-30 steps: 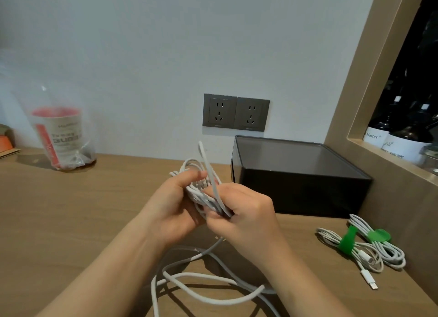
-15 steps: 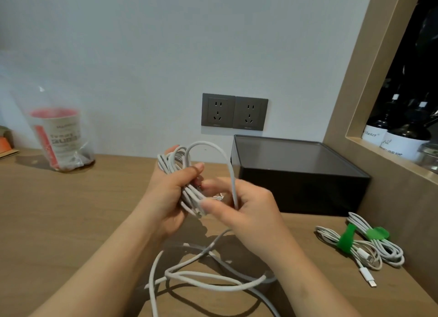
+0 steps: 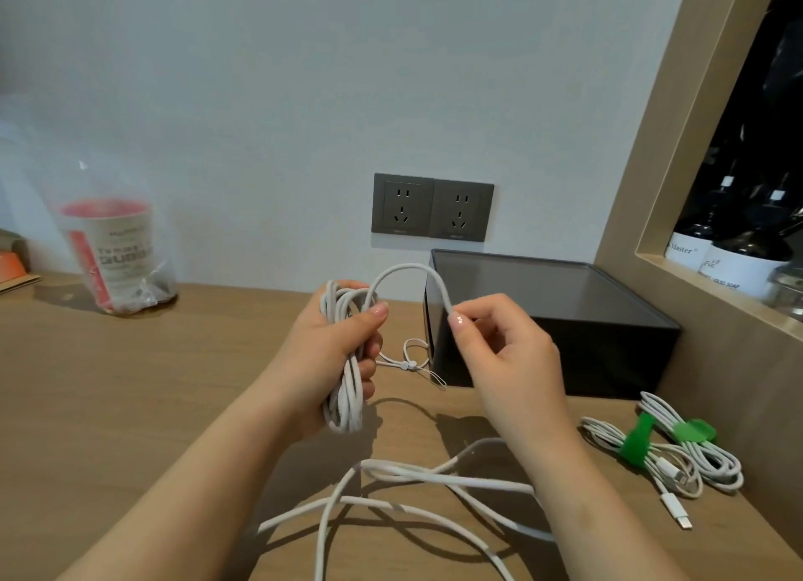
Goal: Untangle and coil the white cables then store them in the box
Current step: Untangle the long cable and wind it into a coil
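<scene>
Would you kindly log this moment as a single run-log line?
stage: coiling | left hand: grips cable coil | right hand: pinches loose strand | black box: on desk | tied cables: near box

Both hands raised at mid-frame, each holding cable.

The left forearm (image 3: pixel 208 472) comes in from the lower left and the right forearm (image 3: pixel 578 493) from the lower right, both bare and converging toward the centre of the frame. The left hand (image 3: pixel 330 354) has its fingers curled round a coil of white cable (image 3: pixel 345 389), with the thumb laid across the top of the loops and its tip pointing right. The right hand (image 3: pixel 512 354) is just right of it and apart from it, back toward the camera. Its thumb and forefinger pinch the free strand (image 3: pixel 404 269) that arches over from the coil, and its other fingers are loosely curled beneath.
</scene>
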